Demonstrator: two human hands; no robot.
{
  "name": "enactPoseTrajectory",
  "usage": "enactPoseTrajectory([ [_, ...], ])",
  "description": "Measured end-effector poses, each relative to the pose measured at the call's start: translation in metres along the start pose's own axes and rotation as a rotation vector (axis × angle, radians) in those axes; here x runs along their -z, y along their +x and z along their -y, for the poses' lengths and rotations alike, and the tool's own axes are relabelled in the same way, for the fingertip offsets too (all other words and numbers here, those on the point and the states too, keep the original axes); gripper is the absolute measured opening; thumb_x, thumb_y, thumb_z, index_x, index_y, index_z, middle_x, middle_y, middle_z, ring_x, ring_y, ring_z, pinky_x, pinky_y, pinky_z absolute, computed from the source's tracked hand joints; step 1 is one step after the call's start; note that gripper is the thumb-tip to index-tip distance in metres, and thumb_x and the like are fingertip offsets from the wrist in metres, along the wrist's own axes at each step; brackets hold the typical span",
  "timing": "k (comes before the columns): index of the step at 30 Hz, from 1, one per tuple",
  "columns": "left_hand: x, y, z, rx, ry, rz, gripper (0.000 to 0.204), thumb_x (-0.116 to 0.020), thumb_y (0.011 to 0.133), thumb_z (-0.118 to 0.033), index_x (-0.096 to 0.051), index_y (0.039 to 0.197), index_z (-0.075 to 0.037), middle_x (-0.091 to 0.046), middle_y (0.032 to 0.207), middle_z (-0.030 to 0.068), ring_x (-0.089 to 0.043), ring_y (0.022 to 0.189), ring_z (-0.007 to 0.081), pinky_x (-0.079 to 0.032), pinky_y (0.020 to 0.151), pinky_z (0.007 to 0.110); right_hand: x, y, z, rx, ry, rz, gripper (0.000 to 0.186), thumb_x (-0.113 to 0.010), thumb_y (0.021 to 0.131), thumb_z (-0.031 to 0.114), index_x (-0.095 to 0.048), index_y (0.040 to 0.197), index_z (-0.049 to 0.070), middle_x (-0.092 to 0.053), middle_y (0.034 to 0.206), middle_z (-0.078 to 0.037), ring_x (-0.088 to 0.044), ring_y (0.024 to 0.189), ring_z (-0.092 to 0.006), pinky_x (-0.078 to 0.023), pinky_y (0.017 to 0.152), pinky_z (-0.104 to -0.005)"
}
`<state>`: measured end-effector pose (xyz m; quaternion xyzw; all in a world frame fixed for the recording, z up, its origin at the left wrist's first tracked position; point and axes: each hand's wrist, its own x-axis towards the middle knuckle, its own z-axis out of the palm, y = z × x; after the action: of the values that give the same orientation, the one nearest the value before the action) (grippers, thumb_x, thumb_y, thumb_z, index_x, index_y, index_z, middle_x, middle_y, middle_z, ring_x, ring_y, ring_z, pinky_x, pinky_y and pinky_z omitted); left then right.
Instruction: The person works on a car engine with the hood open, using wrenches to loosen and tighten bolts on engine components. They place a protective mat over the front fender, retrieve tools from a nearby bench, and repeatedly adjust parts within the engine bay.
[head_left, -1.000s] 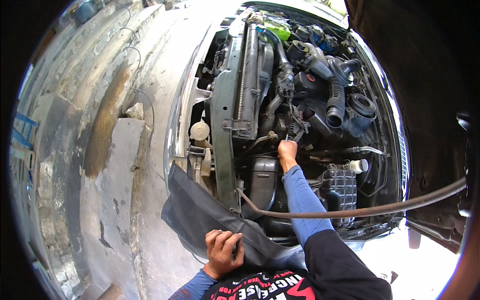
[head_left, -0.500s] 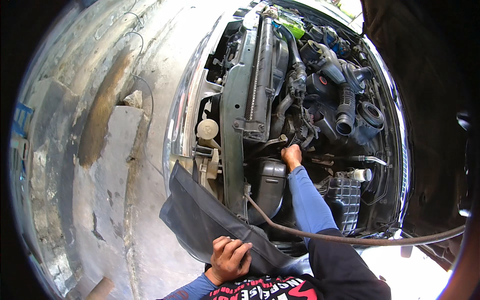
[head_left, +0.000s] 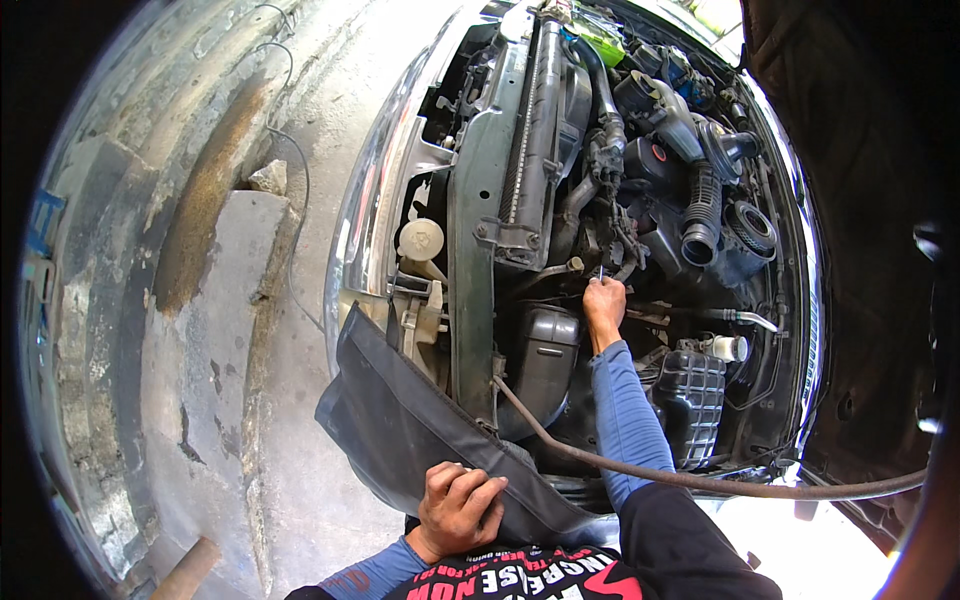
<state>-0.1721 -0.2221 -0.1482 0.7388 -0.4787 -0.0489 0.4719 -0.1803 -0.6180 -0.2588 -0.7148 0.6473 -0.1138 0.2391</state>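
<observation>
My right hand (head_left: 605,302) is closed in a fist inside the engine bay, beside the hoses at the engine's near end. A thin, shiny sliver (head_left: 601,272) sticks up from its fingers; the rest of that thing is hidden in the fist. Just left of the fist, a metal pipe end (head_left: 574,265) points toward it. My left hand (head_left: 462,508) is closed, its curled fingers pressed on a black fender cover (head_left: 420,425) draped over the car's front corner. What lies under those fingertips is hidden.
A brown prop rod (head_left: 700,481) crosses above my right forearm. The radiator (head_left: 522,150) lies to the left of the engine, with a ribbed air hose (head_left: 701,210) and a ribbed black box (head_left: 694,405) on the right. The raised hood (head_left: 850,250) fills the right side.
My right fist has moved slightly right and up, and the thin shiny sliver now shows above it. My left hand stays on the fender cover. The view has shifted a little.
</observation>
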Motion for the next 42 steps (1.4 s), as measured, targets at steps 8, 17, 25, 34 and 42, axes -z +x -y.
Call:
enactPoseTrajectory([
  [8, 0.001, 0.001, -0.001, 0.013, -0.01, 0.024, 0.042, -0.078, 0.066, -0.01, -0.071, 0.107, -0.011, -0.06, 0.101, 0.0042, -0.053, 0.102, 0.026, -0.048, 0.089, 0.041, -0.028, 0.01, -0.018, 0.012, -0.149, 0.122, 0.031, -0.07, 0.079, 0.023, -0.073, 0.095, -0.003, -0.071, 0.105, -0.028, -0.068, 0.105, -0.0446, -0.053, 0.092, -0.0492],
  [17, 0.002, 0.005, -0.001, 0.013, -0.035, 0.032, 0.041, -0.078, 0.066, -0.01, -0.071, 0.106, -0.011, -0.06, 0.1, 0.004, -0.053, 0.102, 0.026, -0.048, 0.089, 0.041, -0.026, 0.013, -0.027, -0.006, -0.106, 0.032, 0.033, -0.066, 0.081, 0.025, -0.072, 0.095, -0.005, -0.07, 0.1, -0.031, -0.068, 0.101, -0.046, -0.054, 0.089, -0.0504],
  [25, 0.001, 0.002, 0.0, 0.014, -0.039, 0.033, 0.041, -0.078, 0.066, -0.009, -0.071, 0.107, -0.011, -0.06, 0.102, 0.0038, -0.053, 0.101, 0.0256, -0.048, 0.088, 0.041, 0.004, -0.003, 0.006, -0.035, -0.069, -0.006, 0.031, -0.058, 0.089, 0.027, -0.074, 0.1, 0.003, -0.072, 0.106, -0.025, -0.067, 0.104, -0.0436, -0.052, 0.09, -0.0501],
  [34, 0.001, 0.003, 0.0, 0.025, -0.051, 0.057, 0.041, -0.077, 0.065, -0.01, -0.071, 0.106, -0.011, -0.06, 0.102, 0.0044, -0.054, 0.101, 0.0259, -0.048, 0.088, 0.041, -0.036, 0.025, -0.025, -0.062, -0.16, 0.059, 0.031, -0.073, 0.076, 0.024, -0.073, 0.088, -0.005, -0.071, 0.1, -0.03, -0.069, 0.102, -0.0442, -0.054, 0.088, -0.0484],
  [42, 0.003, 0.003, 0.0, 0.04, -0.049, 0.047, 0.039, -0.077, 0.066, -0.009, -0.072, 0.105, -0.011, -0.061, 0.101, 0.0039, -0.054, 0.101, 0.0256, -0.048, 0.088, 0.041, -0.014, -0.011, -0.003, 0.003, -0.087, -0.098, 0.032, -0.06, 0.085, 0.028, -0.071, 0.09, -0.002, -0.071, 0.097, -0.028, -0.068, 0.096, -0.0468, -0.052, 0.085, -0.0528],
])
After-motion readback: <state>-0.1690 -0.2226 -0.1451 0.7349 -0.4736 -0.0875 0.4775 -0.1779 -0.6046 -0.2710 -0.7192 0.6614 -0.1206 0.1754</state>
